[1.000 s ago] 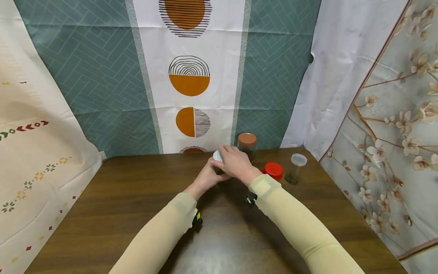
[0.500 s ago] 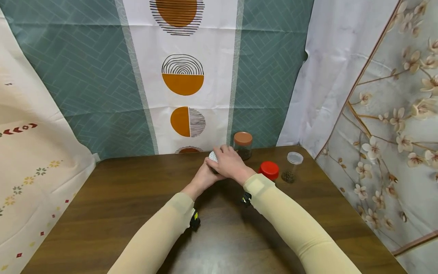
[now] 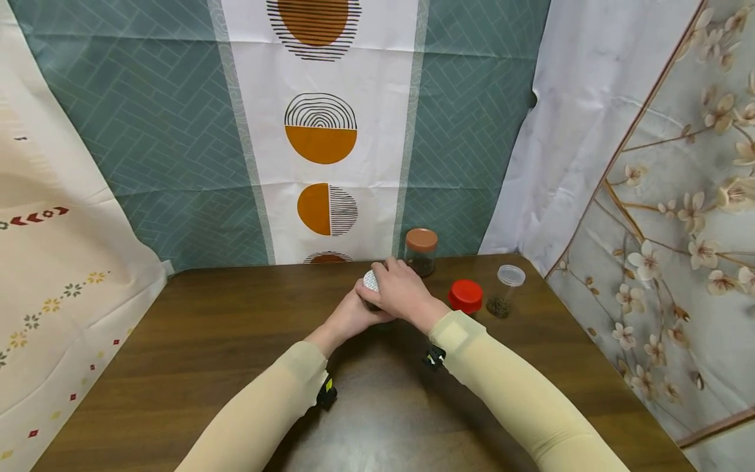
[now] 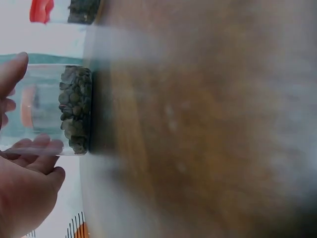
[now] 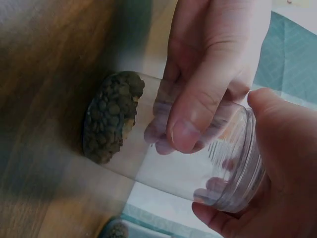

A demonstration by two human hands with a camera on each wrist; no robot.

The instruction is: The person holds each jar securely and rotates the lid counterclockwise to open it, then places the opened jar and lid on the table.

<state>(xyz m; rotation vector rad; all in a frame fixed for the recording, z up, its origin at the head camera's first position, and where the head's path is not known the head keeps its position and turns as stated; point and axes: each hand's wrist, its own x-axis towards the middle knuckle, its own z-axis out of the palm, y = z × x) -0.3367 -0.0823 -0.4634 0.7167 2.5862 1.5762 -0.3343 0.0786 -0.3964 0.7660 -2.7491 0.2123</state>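
Note:
A small clear jar (image 3: 370, 282) with a white patterned lid stands upright on the brown table (image 3: 206, 341), near its far edge. Dark beans fill its bottom (image 5: 111, 119). My left hand (image 3: 348, 314) grips the jar's body, and its thumb (image 5: 198, 109) and fingers wrap round the clear wall (image 4: 49, 109). My right hand (image 3: 401, 292) lies curled over the top and holds the lid end (image 5: 247, 168). Most of the jar is hidden behind both hands in the head view.
A brown-lidded jar (image 3: 421, 249) with dark contents stands just behind my right hand. To the right are a red-lidded jar (image 3: 465, 295) and a clear-lidded jar (image 3: 506, 288) holding some beans. Patterned cloth hangs behind the table and on both sides.
Both hands stay on the jar at the same spot. The right hand has shifted slightly over the lid, and the head view has drifted a little.

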